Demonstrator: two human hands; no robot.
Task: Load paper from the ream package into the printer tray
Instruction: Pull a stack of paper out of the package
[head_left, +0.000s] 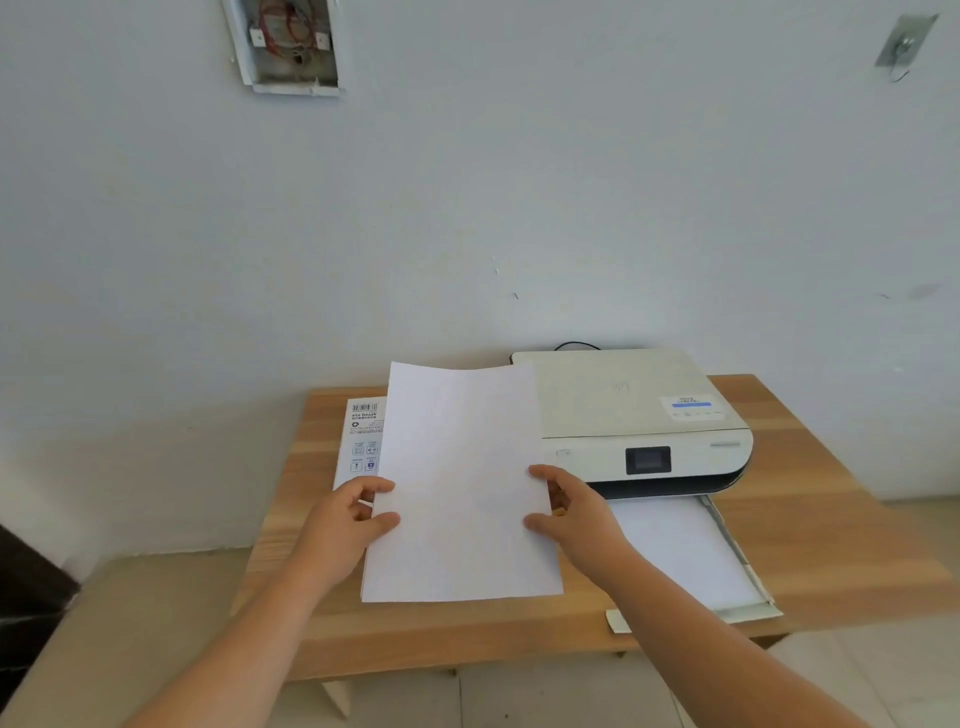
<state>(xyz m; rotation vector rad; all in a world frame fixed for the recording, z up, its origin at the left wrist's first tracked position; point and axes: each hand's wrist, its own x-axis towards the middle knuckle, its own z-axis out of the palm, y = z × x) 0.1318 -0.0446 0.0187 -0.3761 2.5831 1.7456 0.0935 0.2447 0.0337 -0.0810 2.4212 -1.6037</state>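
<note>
Both hands hold a stack of paper (460, 483) above the table (841, 525).
Left hand (345, 525) pinches its left edge, right hand (574, 512) its right edge, beside the printer (639, 421) and its tray (727, 525).

Ream package (359, 441) left of printer (639, 415)

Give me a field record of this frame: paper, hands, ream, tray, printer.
paper: white sheet stack held up over the table, tilted toward the camera
left hand: grip on the stack's left edge, thumb on top
right hand: grip on the stack's right edge
ream package: flat on the table, mostly hidden behind the stack
tray: pulled out in front of the printer, white paper already inside
stage: stack not yet in tray
</note>
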